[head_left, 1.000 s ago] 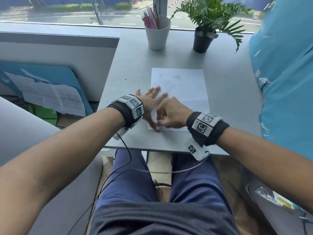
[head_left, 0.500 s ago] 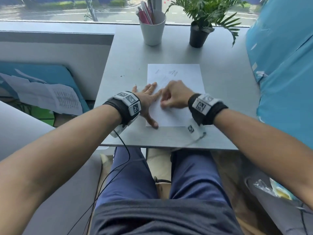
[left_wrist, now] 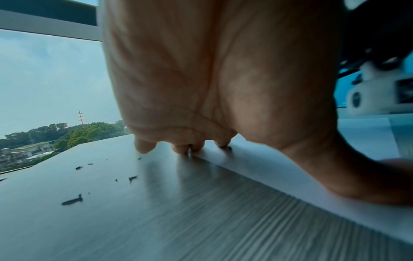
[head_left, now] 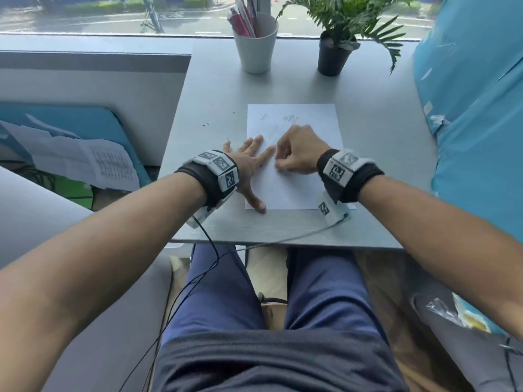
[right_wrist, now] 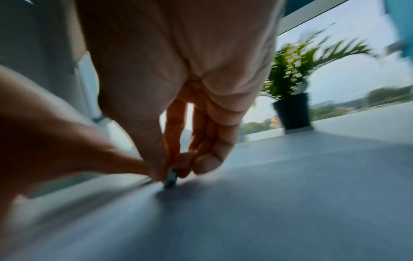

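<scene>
Paper (head_left: 300, 190), a single white sheet with faint marks near its far end, lay flat on the grey counter (head_left: 215, 89), straight ahead of the person and close to the near edge. The left hand (head_left: 249, 165) rested palm down across the sheet's left edge. Its fingers (head_left: 256, 142) were spread and straight, some tips on the sheet and the outermost on the bare counter, with the thumb pressing the near left corner. The right hand (head_left: 300, 149) was over the middle of the sheet, just beside the left forefinger. Its thumb and forefinger pinched a small grey piece (right_wrist: 171, 177) whose lower end touched the paper, while the other fingers curled in loosely behind. What the piece was could not be told, the wrist view being blurred. Dark crumbs (left_wrist: 72, 201) lay scattered on the counter left of the sheet.

At the far end by the window stood a white cup (head_left: 256, 52) holding pens (head_left: 243, 19), pink and white among them, leaning against its rim. Just to its right a black pot (head_left: 331, 59) held a green leafy plant (head_left: 348, 15). Both containers stood well apart from the sheet.
</scene>
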Demonstrator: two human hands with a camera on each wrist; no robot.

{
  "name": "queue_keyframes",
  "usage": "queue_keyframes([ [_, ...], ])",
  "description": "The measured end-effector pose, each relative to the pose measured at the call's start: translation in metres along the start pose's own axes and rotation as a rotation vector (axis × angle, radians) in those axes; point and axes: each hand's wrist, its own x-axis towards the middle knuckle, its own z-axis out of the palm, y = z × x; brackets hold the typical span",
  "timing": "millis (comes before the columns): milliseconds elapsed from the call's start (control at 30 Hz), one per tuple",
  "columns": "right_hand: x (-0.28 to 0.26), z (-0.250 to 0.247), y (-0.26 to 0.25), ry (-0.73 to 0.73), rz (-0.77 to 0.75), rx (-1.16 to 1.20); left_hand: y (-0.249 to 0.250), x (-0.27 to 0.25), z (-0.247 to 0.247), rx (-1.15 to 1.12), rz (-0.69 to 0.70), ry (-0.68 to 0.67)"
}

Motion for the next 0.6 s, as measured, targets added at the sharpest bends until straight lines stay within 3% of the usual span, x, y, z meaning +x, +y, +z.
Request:
queue_keyframes([
  [133, -0.030, 0.023, -0.021, -0.194, -0.104, 0.010, 0.002, 0.000, 0.002, 0.011, -0.004, -0.001],
  [333, 0.003, -0.002, 0.002, 0.044, 0.025, -0.008, 0.001, 0.001, 0.000, 0.017, -0.009, 0.004],
  [500, -0.035, 0.028, -0.028, -0.188, -0.092, 0.005, 0.003, 0.002, 0.001, 0.014, -0.015, -0.006],
  [600, -0.010, 0.005, -0.006, -0.052, -0.003, 0.007, 0.004, 0.000, 0.000, 0.011, -0.012, -0.019],
])
